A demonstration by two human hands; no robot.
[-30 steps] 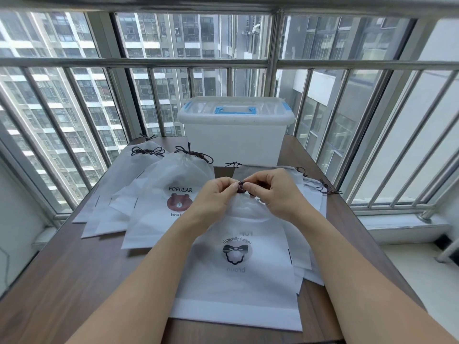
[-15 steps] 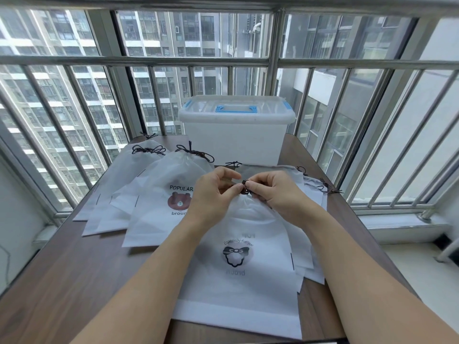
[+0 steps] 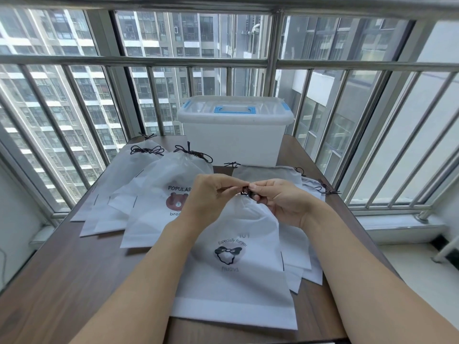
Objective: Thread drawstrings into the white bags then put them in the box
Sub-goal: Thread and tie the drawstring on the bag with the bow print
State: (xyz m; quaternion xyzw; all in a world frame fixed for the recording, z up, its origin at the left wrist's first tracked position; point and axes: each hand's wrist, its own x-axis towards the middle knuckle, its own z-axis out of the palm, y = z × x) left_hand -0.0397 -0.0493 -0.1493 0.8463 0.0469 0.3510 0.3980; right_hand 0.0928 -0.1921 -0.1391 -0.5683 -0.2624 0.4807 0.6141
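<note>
Since half a second ago, both my hands have closed in so the fingertips meet at the gathered mouth of the nearest white bag point(image 3: 238, 264); before, my left thumb and forefinger stood a little apart.

Head view: my left hand point(image 3: 211, 197) and my right hand point(image 3: 280, 199) each pinch the dark drawstring point(image 3: 246, 191) at the top of that bag, held just above the brown table point(image 3: 62, 281). I judge I am knotting or cinching the cord, which is why the bag's neck is bunched while its body lies flat towards me.

To my left, a fan of bags point(image 3: 139, 194) lies with cords already tied at their tops, probably set aside as done. Behind my right hand a flatter stack of bags point(image 3: 268, 171) lies, likely waiting. At the far edge of the table stands the plastic box point(image 3: 233, 140), its blue-handled lid on, so no bag can go in yet.
</note>
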